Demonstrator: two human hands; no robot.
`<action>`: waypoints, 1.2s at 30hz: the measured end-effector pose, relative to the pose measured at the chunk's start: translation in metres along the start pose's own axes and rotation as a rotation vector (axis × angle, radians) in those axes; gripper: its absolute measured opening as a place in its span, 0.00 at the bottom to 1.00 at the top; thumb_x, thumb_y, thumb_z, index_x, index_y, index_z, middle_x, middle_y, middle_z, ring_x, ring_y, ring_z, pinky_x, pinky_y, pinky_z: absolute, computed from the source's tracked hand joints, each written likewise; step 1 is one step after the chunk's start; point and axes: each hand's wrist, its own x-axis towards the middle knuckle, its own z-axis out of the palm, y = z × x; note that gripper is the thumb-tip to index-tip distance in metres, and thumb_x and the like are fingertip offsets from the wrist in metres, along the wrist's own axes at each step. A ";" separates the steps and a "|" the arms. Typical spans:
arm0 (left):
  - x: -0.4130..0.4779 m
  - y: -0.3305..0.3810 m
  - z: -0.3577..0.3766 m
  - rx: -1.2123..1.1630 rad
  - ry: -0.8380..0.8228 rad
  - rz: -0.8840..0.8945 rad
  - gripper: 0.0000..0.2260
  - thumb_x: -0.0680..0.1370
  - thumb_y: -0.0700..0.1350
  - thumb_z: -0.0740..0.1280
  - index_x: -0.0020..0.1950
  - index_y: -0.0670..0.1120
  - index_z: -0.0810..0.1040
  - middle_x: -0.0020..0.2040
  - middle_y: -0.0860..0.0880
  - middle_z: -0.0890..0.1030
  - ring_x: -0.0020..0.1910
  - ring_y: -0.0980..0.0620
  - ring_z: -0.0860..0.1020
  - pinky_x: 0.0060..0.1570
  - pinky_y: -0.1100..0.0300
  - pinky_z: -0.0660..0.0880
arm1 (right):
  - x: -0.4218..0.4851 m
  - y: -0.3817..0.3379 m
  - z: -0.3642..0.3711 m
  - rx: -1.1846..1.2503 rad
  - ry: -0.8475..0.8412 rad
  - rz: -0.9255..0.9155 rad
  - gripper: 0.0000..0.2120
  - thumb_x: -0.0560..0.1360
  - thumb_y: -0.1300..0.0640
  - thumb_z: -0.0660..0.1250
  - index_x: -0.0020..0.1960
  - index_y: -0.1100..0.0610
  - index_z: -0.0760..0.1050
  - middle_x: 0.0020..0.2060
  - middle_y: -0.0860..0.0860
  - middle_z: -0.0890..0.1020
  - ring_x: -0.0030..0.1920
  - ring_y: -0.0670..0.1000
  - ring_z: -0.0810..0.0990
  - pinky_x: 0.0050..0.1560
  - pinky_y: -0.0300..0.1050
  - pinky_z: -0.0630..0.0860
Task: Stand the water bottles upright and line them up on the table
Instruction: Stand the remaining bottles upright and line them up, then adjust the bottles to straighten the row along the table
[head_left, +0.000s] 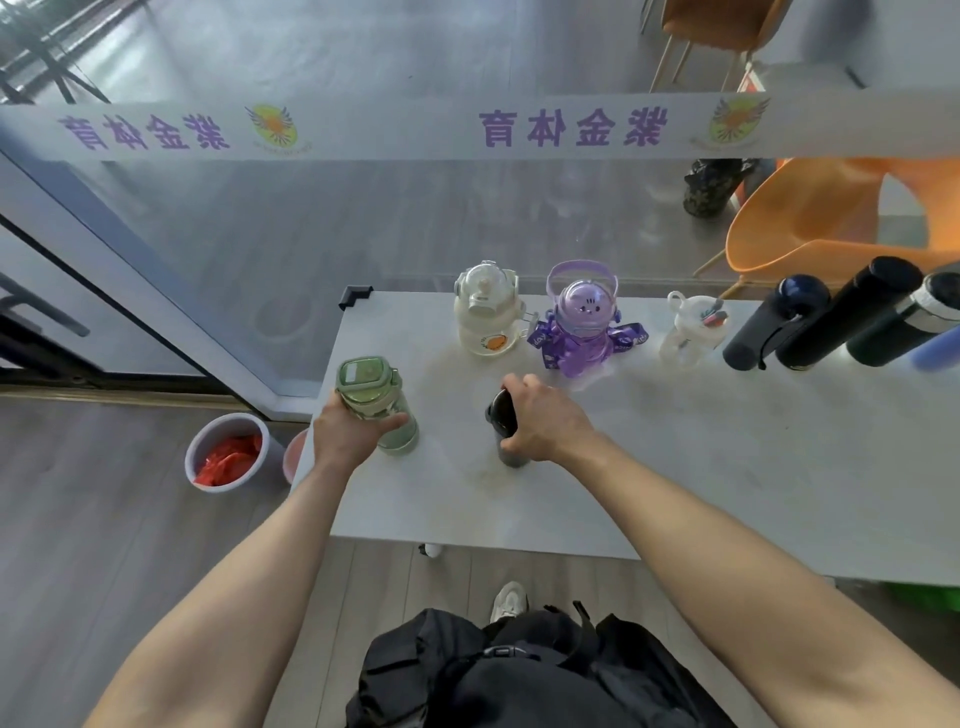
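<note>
A green bottle (371, 392) stands upright near the table's left edge, and my left hand (348, 436) grips its body. My right hand (545, 418) is closed over a dark bottle (503, 415) standing at mid table. Behind them, along the far edge, stand a cream bottle (485, 312), a purple bottle (582, 322) with a handle and a small white bottle (691, 330). Further right, three tall dark bottles (841, 317) stand side by side.
The white table (727, 457) runs off to the right. A glass wall with a printed band is just behind it. On the floor at left stands a grey bin (228, 452) with red contents. An orange chair (831, 218) sits beyond the glass.
</note>
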 end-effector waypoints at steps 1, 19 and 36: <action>0.002 -0.001 -0.001 -0.009 -0.007 -0.008 0.37 0.61 0.61 0.88 0.65 0.49 0.81 0.59 0.47 0.87 0.62 0.42 0.83 0.61 0.49 0.78 | 0.001 0.000 0.000 -0.002 0.002 0.004 0.34 0.68 0.48 0.80 0.67 0.53 0.68 0.57 0.55 0.76 0.56 0.62 0.82 0.50 0.52 0.78; -0.062 -0.006 0.001 0.238 -0.512 -0.239 0.23 0.76 0.53 0.81 0.64 0.44 0.78 0.62 0.39 0.84 0.55 0.45 0.84 0.57 0.45 0.86 | -0.013 0.054 -0.033 -0.110 -0.127 -0.022 0.47 0.66 0.42 0.85 0.76 0.54 0.66 0.69 0.56 0.75 0.67 0.60 0.79 0.62 0.55 0.79; -0.230 0.253 0.224 0.772 -0.786 0.499 0.29 0.80 0.62 0.73 0.78 0.51 0.73 0.68 0.51 0.83 0.64 0.47 0.81 0.66 0.48 0.76 | -0.190 0.358 -0.070 0.010 -0.156 0.297 0.31 0.81 0.43 0.71 0.78 0.56 0.70 0.74 0.55 0.76 0.71 0.59 0.77 0.67 0.55 0.77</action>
